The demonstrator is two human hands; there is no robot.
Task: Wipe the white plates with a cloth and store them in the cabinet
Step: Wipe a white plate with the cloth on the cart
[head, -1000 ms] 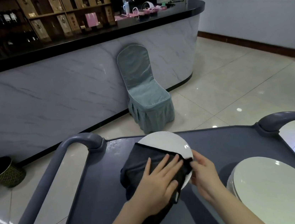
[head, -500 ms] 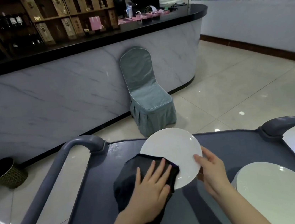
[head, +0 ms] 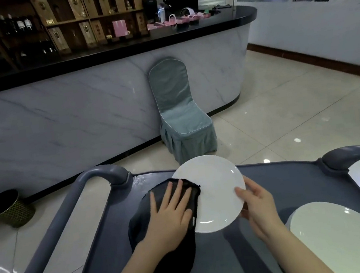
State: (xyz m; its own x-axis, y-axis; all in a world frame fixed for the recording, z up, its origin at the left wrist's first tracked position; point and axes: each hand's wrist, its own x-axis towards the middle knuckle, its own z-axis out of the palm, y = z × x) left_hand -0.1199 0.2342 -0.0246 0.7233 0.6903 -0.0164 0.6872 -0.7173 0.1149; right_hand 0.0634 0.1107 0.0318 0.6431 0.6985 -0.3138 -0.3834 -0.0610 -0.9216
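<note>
A small white plate [head: 217, 190] is held over the grey cart top [head: 282, 182]. My right hand [head: 256, 204] grips its right rim, thumb on the upper face and fingers beneath. A black cloth [head: 163, 233] lies over the plate's left edge and trails down toward me. My left hand [head: 171, 212] presses flat on the cloth with straight, spread fingers. A stack of larger white plates [head: 343, 238] sits on the cart at the lower right.
The cart has rounded grey handles at the left [head: 104, 173] and right [head: 344, 157]. Beyond it stand a teal covered chair [head: 181, 115], a marble-fronted bar counter [head: 81, 116] and a dark waste bin [head: 8, 208] on the tiled floor.
My left hand has dragged the cloth leftward off the plate's middle, so most of the white face now shows. My right hand has shifted along the right rim.
</note>
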